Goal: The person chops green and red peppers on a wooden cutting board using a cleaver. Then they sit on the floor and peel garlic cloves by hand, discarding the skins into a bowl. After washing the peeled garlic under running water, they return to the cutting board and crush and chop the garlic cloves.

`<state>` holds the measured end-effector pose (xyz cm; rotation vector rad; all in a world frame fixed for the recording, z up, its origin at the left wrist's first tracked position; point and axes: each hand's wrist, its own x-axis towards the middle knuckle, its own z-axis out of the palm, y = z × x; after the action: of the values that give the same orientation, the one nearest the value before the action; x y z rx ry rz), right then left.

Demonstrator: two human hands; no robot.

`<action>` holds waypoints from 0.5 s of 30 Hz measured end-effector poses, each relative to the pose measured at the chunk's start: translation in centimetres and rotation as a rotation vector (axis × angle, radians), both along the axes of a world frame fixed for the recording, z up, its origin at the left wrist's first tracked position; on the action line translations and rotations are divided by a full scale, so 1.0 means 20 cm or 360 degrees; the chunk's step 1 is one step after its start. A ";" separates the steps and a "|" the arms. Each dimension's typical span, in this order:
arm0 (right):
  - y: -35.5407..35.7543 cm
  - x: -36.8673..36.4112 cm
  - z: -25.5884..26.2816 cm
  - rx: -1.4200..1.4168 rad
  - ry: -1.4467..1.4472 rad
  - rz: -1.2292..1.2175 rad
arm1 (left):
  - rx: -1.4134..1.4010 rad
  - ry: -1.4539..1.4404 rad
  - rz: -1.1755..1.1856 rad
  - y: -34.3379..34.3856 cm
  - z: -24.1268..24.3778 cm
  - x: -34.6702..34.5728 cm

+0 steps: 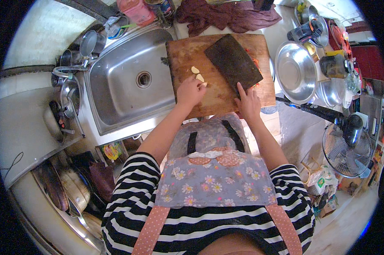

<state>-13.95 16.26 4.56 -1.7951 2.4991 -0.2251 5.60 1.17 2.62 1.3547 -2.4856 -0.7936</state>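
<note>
A wooden cutting board (192,105) lies in front of me, its left edge over the sink's rim. My left hand (190,92) rests on it, fingertips pinched at a small pale piece, apparently a garlic clove (205,84). Two more pale garlic pieces (195,69) lie just beyond those fingers. The broad dark blade of a cleaver (233,60) lies flat and slanted across the board's right half. My right hand (250,103) is at the blade's near end, index finger on the metal; the handle is hidden beneath the hand. Chopped red pieces (256,63), perhaps chili, show past the blade's right edge.
Left of the board is a stainless steel sink (125,95) with a faucet (71,68). Metal basins (295,71) and jars (333,66) crowd the right counter. A dark red cloth (223,16) lies behind the board. An electric fan (348,149) stands at lower right.
</note>
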 end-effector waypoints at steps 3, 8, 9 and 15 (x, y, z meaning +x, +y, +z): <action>-0.09 0.01 0.01 -0.0215 -0.0190 0.0098 | 0.0567 0.0342 0.0150 -0.02 0.07 0.00; -0.37 0.15 0.12 -0.0056 -0.1064 0.0127 | 0.0713 0.0516 0.0015 -0.02 0.12 0.02; -0.41 0.15 0.11 -0.0044 -0.1120 0.0154 | 0.0643 0.0545 -0.0025 -0.02 0.13 0.03; -0.47 0.17 0.10 -0.0026 -0.0933 0.0126 | 0.0923 0.0563 0.0171 -0.03 0.22 0.06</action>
<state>-10.46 6.93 6.62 -1.5373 2.0138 -0.6593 6.76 0.55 7.02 1.3350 -1.9642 -1.6501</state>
